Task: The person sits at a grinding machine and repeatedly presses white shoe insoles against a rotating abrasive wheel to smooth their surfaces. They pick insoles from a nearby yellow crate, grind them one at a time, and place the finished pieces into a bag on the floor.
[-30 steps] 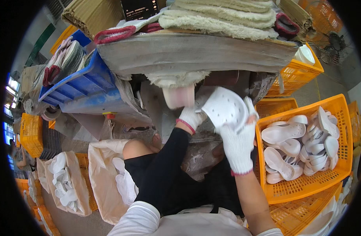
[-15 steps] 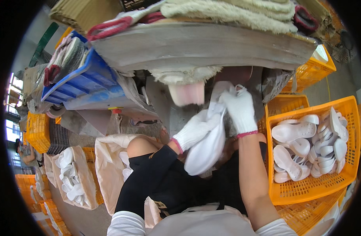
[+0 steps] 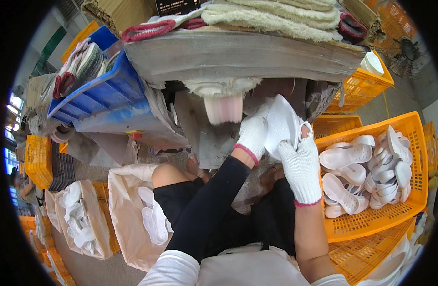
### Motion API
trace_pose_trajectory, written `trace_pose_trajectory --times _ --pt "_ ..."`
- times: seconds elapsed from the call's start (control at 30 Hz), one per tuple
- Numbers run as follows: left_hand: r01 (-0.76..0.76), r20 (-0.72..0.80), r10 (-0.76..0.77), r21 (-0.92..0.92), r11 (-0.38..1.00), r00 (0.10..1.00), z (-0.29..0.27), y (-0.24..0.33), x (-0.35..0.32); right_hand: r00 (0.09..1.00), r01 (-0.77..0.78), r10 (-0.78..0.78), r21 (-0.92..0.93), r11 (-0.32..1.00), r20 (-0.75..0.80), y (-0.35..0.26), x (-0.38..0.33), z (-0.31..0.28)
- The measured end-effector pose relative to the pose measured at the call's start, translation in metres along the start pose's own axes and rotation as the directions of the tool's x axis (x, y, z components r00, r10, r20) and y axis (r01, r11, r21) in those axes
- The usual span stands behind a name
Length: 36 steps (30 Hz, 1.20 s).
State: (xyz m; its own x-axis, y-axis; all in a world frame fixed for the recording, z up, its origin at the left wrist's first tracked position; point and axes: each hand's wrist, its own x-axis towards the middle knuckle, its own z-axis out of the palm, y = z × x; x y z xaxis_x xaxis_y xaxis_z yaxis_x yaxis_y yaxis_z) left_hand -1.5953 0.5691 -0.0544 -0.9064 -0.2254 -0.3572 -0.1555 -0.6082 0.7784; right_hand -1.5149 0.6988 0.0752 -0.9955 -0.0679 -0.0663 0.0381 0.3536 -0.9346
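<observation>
A smooth white foam shoe (image 3: 282, 125) is held upright between my two gloved hands, just right of a pinkish-white wheel (image 3: 224, 109) whose surface looks blurred. My left hand (image 3: 254, 129), in a white knit glove with a red cuff, is closed on the shoe's left side, its fingers partly hidden behind it. My right hand (image 3: 300, 170), gloved the same way, grips the shoe's lower right edge, with a bare fingertip showing through the glove. The shoe does not touch the wheel as far as I can see.
A grey machine hood (image 3: 243, 55) spans above the wheel, with folded fleecy cloths on top. To the right stands a yellow crate (image 3: 375, 228) of white shoes. At left are a blue bin (image 3: 102, 97) and a cloth-lined container (image 3: 123, 214) with white shoes.
The shoe has swung up from hanging low between my knees to standing upright beside the wheel. My left hand has moved up and right, and my right hand has shifted lower.
</observation>
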Motion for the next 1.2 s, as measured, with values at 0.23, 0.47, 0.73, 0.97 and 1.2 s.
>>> trace_pose_trajectory --times 0.23,0.47,0.73,0.97,1.2 --pt "0.258 0.089 -0.260 -0.627 0.736 0.961 -0.061 -0.016 0.009 0.972 0.226 -0.219 0.085 0.970 -0.085 0.016 0.044 0.014" --pt "0.077 -0.171 -0.252 -0.665 0.743 0.952 -0.136 -0.012 -0.100 0.981 0.195 -0.194 0.045 0.980 -0.030 0.010 0.089 0.022" --pt "0.294 -0.376 -0.375 -0.257 0.921 0.847 -0.108 0.006 -0.151 0.962 0.265 -0.258 -0.082 0.961 0.085 0.070 0.049 0.082" --pt "0.728 0.197 -0.729 0.093 0.679 0.655 -0.129 0.069 -0.104 0.847 0.176 -0.099 -0.101 0.979 0.523 0.040 0.046 -0.072" --pt "0.408 0.203 -0.354 -0.445 0.797 0.913 -0.081 0.007 -0.053 0.918 0.281 -0.069 -0.517 0.808 0.391 0.015 -0.040 0.057"
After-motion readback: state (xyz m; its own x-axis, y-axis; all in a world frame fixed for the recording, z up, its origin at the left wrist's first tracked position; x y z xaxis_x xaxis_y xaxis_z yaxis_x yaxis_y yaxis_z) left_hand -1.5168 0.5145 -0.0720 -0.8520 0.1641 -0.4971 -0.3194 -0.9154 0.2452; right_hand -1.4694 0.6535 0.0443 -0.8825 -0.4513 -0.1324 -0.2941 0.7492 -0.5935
